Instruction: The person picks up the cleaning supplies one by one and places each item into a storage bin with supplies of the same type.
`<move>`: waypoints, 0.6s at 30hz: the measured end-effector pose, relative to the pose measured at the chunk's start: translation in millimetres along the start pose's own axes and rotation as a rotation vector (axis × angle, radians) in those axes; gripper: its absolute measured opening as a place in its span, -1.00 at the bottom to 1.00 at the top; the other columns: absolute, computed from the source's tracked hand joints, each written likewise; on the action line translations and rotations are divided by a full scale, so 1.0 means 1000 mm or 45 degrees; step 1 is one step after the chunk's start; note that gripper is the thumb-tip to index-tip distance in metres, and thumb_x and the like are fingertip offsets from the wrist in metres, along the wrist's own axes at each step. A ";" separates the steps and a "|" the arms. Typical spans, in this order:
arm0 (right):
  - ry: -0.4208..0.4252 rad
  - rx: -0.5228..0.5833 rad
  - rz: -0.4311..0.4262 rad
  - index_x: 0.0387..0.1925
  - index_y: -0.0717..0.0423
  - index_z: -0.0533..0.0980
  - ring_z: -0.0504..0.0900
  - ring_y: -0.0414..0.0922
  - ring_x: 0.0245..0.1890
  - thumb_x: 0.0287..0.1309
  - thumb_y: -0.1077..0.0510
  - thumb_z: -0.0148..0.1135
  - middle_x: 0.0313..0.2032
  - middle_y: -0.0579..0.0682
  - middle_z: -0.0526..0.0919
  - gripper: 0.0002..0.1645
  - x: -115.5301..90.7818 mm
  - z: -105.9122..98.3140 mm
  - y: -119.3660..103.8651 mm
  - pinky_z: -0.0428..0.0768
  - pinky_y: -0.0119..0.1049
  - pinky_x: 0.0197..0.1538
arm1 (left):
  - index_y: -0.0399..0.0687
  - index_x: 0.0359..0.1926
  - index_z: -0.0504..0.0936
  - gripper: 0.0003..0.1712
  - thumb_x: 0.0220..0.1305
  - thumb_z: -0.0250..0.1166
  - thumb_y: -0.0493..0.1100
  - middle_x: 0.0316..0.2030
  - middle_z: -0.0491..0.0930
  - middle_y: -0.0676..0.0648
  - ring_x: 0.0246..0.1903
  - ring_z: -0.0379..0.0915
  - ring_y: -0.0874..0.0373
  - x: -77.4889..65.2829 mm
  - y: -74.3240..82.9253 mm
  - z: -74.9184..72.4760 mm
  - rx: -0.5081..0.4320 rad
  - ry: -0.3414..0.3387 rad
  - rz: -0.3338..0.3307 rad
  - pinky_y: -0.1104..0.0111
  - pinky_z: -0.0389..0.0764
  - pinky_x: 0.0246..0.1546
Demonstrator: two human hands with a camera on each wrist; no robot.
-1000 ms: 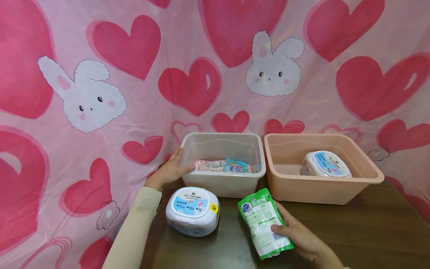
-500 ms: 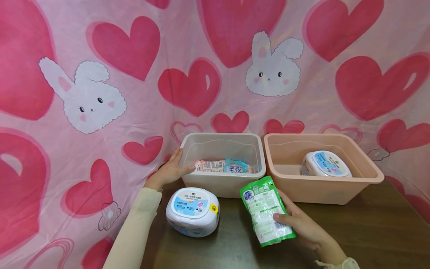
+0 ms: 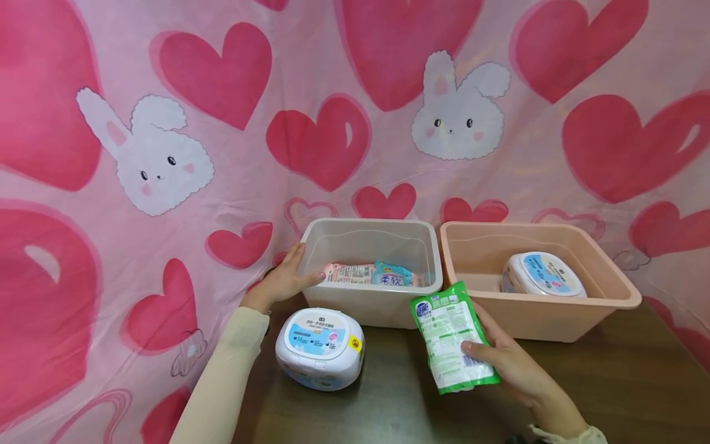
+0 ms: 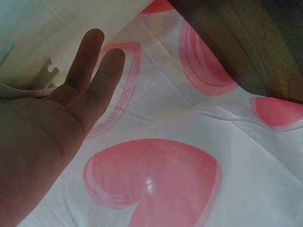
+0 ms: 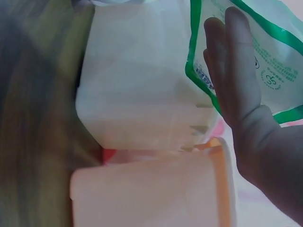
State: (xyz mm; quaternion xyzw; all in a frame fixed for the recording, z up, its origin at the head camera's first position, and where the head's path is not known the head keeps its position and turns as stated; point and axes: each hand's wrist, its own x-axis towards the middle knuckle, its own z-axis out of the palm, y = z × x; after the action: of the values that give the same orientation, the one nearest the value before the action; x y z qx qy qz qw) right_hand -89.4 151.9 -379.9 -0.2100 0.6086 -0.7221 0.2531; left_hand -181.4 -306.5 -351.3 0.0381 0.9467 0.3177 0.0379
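Observation:
My right hand (image 3: 510, 357) pinches a green and white pouch (image 3: 452, 339) with printed text, thumb on the side facing me and fingers behind it. It is held tilted over the table, in front of the gap between two bins. My left hand (image 3: 281, 283) rests at the left front corner of the grey-white bin (image 3: 366, 305), its thumb over the front rim. Straight fingers (image 4: 106, 78) of that hand show in the left wrist view. Pink and blue packets (image 3: 394, 275) lie inside this bin. Below my left hand, a white lidded tub (image 3: 320, 349) stands on the table.
To the right stands a peach bin (image 3: 532, 314) with another white lidded tub (image 3: 543, 274) inside. Both bins sit side by side on a dark wooden table (image 3: 383, 401). A pink heart-and-rabbit cloth (image 3: 244, 179) hangs behind and at the left.
My right hand has raised the green and white pouch and carried it slightly right, away from me. My left hand has stayed at the grey-white bin. The head view has shifted a little.

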 end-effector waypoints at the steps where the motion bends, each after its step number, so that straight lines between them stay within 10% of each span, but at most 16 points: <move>1: 0.015 -0.013 0.001 0.58 0.00 -0.50 0.71 0.08 -0.15 0.52 0.29 -0.04 0.02 0.14 0.57 0.00 -0.001 -0.001 -0.002 0.72 -0.01 -0.18 | 0.06 0.64 -0.25 0.33 0.14 0.27 0.50 0.60 -0.27 -0.09 0.45 -0.04 -0.35 0.000 0.000 0.000 -0.001 0.001 -0.004 -0.33 0.10 0.31; 18: 0.127 -0.097 -0.206 0.62 -0.12 -0.35 0.74 0.01 -0.18 0.51 0.35 -0.07 0.01 0.01 0.62 -0.06 0.000 -0.017 -0.046 0.73 -0.08 -0.21 | 0.01 0.63 -0.25 0.32 0.15 0.29 0.47 0.60 -0.26 -0.12 0.48 -0.10 -0.32 0.000 0.003 -0.001 0.010 0.002 0.023 -0.30 0.09 0.34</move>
State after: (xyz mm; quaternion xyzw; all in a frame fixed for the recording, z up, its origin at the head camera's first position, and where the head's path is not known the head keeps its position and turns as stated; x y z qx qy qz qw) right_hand -104.8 171.1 -337.7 -0.2319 0.6284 -0.7262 0.1552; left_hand -181.8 -304.9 -349.1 0.0466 0.9475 0.3144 0.0342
